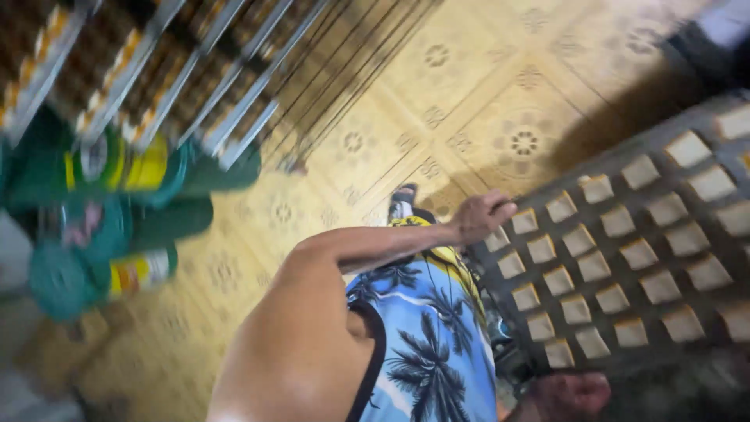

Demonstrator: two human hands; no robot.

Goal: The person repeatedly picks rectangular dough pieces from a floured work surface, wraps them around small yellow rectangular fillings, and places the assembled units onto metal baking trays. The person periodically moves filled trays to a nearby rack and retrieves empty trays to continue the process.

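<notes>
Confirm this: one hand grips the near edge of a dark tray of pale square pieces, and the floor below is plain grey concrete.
Not quite. The hand does grip the edge of the dark tray of pale square pieces, but the floor is not plain grey concrete: the head view shows yellow tiles with a flower pattern.

The left hand [483, 216] closes its grip on the near edge of a dark tray [500, 301] — rows of pale square pieces [594, 266] lie on it. The right hand [574, 393] sits at the tray's lower corner. Green canisters [117, 168] stand blurred on the yellow patterned floor [469, 101].
</notes>
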